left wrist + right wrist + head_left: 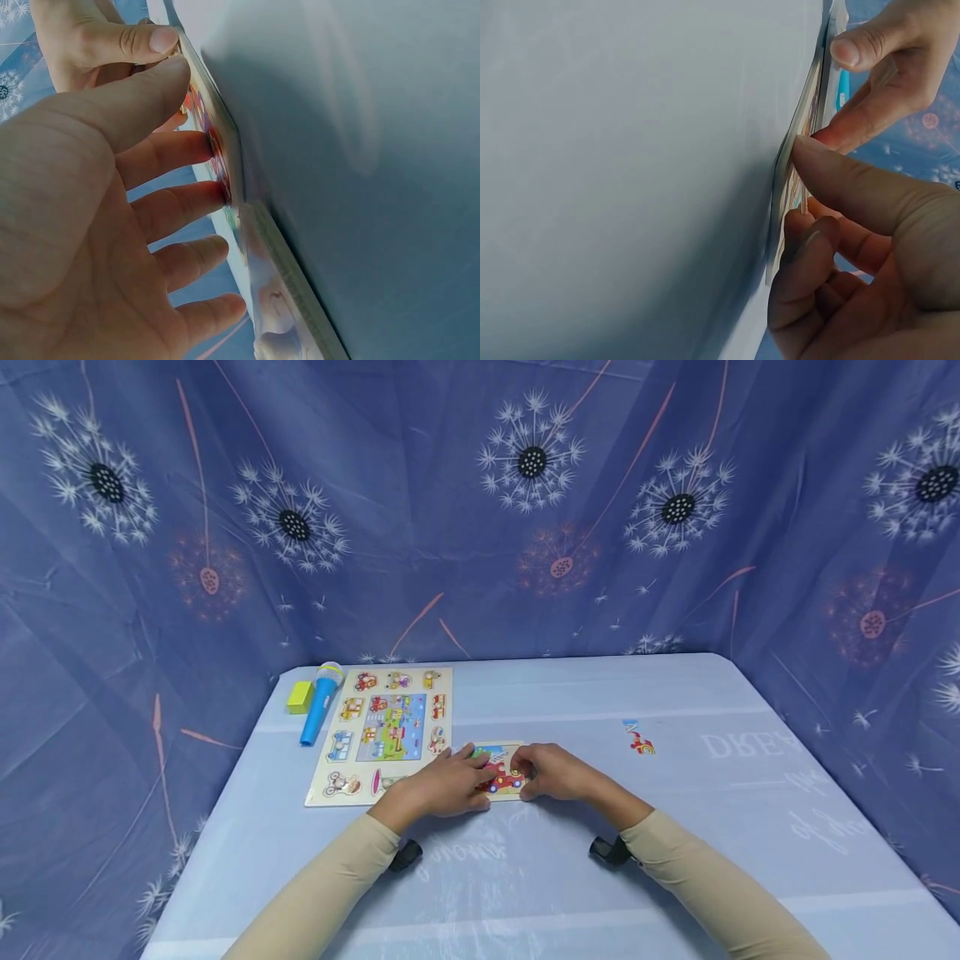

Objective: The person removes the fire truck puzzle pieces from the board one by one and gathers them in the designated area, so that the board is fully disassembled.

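A small jigsaw board [491,797] with a red fire truck picture [498,778] lies near the table's middle. My left hand [447,782] rests on its left part. In the left wrist view the fingers [176,206] are spread and nearly straight, tips touching the picture. My right hand [553,772] is at the board's right side, fingers curled. There, the right wrist view shows the thumb [847,176] against the board's edge and a thin puzzle piece [804,201] at the curled fingertips, mostly hidden by them. Two loose puzzle pieces [642,743] lie to the right.
A large wooden peg puzzle [318,789] with vehicle pictures lies left of and behind the small board. Beyond it are a blue toy microphone [317,710] and a yellow block [300,697]. A patterned curtain [420,527] hangs behind the table [675,877].
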Action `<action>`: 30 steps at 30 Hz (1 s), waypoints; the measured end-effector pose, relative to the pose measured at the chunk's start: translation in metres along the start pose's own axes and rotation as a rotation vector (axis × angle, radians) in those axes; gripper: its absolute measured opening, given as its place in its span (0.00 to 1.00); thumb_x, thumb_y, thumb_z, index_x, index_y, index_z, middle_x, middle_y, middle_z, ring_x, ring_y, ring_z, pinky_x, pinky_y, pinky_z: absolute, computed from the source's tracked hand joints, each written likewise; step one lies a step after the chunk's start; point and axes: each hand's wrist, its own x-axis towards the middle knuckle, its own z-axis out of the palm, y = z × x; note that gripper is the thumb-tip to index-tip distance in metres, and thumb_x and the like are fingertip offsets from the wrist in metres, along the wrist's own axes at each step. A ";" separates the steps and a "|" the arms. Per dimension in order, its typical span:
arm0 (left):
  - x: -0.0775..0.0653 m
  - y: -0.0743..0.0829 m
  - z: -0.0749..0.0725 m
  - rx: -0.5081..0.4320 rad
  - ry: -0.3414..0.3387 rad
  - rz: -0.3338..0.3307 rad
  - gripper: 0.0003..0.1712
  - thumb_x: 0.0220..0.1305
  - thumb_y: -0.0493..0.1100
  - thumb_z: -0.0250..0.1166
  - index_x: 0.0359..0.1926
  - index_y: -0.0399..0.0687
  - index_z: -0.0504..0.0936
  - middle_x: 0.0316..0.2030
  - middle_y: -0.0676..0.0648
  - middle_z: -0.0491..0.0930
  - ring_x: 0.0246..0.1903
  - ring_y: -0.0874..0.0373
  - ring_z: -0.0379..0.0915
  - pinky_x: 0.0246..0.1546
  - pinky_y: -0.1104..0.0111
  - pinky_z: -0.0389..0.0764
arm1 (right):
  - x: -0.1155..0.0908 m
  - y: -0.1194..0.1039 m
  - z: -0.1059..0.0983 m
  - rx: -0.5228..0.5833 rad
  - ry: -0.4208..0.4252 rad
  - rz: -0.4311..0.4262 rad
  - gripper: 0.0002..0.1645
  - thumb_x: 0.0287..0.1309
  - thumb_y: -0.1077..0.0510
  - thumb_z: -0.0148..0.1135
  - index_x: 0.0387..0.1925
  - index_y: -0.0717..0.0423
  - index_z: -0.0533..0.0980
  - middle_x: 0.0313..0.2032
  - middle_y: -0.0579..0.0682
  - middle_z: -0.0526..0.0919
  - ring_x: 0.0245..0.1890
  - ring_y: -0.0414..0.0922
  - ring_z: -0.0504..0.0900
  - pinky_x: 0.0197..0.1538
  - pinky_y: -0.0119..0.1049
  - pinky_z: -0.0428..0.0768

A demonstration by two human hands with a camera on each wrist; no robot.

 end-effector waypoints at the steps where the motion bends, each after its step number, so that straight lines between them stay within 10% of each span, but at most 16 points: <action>1: 0.000 0.000 0.000 -0.003 -0.002 0.002 0.32 0.72 0.59 0.62 0.72 0.56 0.73 0.75 0.45 0.64 0.77 0.39 0.51 0.71 0.38 0.59 | 0.000 0.000 0.000 -0.002 -0.002 -0.006 0.20 0.49 0.62 0.80 0.43 0.54 0.80 0.34 0.44 0.78 0.36 0.41 0.74 0.44 0.38 0.74; 30: -0.001 0.000 0.001 -0.013 -0.007 -0.002 0.32 0.72 0.59 0.62 0.73 0.56 0.72 0.76 0.45 0.63 0.78 0.39 0.49 0.71 0.37 0.57 | -0.036 0.034 -0.027 0.072 -0.067 0.002 0.21 0.53 0.61 0.77 0.49 0.50 0.82 0.43 0.42 0.81 0.41 0.44 0.77 0.44 0.36 0.78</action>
